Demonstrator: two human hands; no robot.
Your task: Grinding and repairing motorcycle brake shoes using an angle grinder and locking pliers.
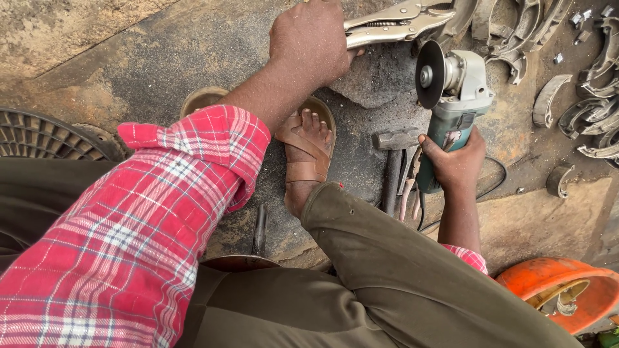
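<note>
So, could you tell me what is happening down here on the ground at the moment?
A person sits low on the dusty ground. The left hand grips silver locking pliers, clamped toward a pile of curved grey metal pieces. The right hand holds a green angle grinder, disc up near the pliers. A steel hammer lies beside the sandalled foot.

The locking pliers [396, 20] are silvery bare metal, lying nearly level with their handles pointing left and their nose to the right, up at the top of the view above a grey stone block; the near ends of the handles are covered. The angle grinder [453, 106] has a pale green body and a grey metal head, with a dark round disc [429, 74] standing on edge, facing left. It points away, tilted upright, disc end uppermost, just right of the stone. Its black cord trails off to the right over the ground.
</note>
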